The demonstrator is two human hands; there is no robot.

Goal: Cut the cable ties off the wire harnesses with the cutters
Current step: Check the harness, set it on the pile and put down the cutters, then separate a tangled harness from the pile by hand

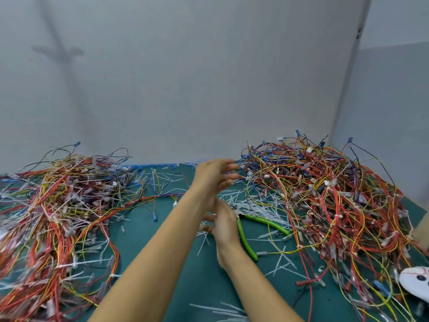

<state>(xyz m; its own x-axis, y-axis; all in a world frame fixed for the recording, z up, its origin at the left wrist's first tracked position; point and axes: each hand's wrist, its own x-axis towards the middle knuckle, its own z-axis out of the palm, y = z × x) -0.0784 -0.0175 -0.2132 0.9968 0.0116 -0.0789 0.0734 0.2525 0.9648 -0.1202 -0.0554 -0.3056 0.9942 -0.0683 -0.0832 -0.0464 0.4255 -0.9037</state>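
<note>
Left hand (214,177), right hand (224,225) outstretched; cutters (267,223) beside right.

It looked like a workshop bench for wiring rework, boxed in by plain grey partition walls (209,77). The counter (199,280) was covered with a dark green work mat. Two big tangled heaps of wire harnesses in red, yellow, blue and black lay on it, one on the left (53,205) and one on the right (336,194). Snipped white cable ties (255,205) littered the mat between the heaps. A pair of green-handled cutters (243,238) lay among them, handles apart.
</note>
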